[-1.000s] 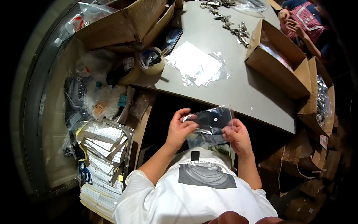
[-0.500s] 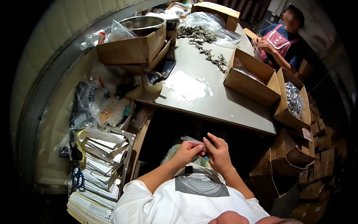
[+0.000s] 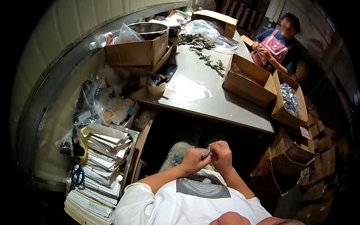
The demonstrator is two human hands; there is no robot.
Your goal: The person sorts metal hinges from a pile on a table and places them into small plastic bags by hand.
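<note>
Over my lap, in front of the table, both hands are close together on a small clear plastic bag (image 3: 205,153). My left hand (image 3: 194,160) is closed round one side of it, thumb on top. The fingers of my right hand (image 3: 222,154) pinch its other edge. Most of the bag is hidden by the fingers, and what is inside, if anything, cannot be made out. Straight ahead on the grey table (image 3: 225,109) lies a spread of white paper cards (image 3: 189,89). Beyond them is a pile of small metal clips (image 3: 197,41), trailing toward the right.
Two open cardboard boxes stand at the table's right edge, one holding bagged metal parts (image 3: 289,98). A co-worker (image 3: 275,47) handles something small there. To my left are a crate of paper stacks (image 3: 101,165), blue scissors (image 3: 77,174), tape rolls (image 3: 155,88) and a box with a steel bowl (image 3: 148,28).
My hands have drawn closer together and lower, and the bag that stuck out above my fingers is now mostly covered. My right fingers have closed from a looser spread. The view has shifted slightly.
</note>
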